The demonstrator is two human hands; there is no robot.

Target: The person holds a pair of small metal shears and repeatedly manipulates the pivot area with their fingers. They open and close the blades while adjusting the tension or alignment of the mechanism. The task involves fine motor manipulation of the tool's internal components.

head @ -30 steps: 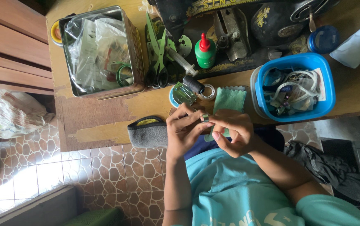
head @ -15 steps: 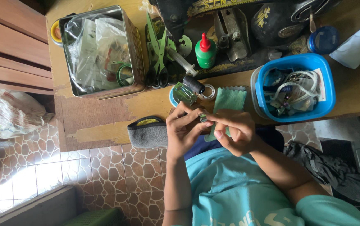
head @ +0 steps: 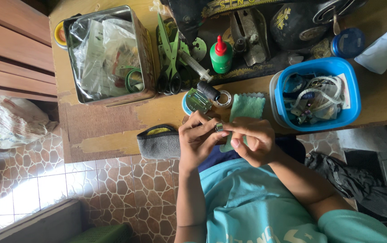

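My left hand (head: 198,140) and my right hand (head: 252,140) meet at the wooden table's near edge (head: 112,119). Between their fingertips they pinch a small round metal piece (head: 219,127), shaped like a bobbin. A green cloth (head: 247,108) lies partly under my right hand. Just beyond my fingers, a shiny metal part (head: 198,100) rests on a small blue lid beside a metal ring (head: 224,98).
A black sewing machine (head: 256,27) lies at the back with a green red-capped bottle (head: 221,56) and green-handled scissors (head: 171,54). A tin box (head: 105,54) of plastic bags stands left, a blue tub (head: 315,92) of parts right, a grey pouch (head: 159,141) at the edge.
Both hands have stayed together at the table edge. The fingers have shifted slightly around the small metal piece.
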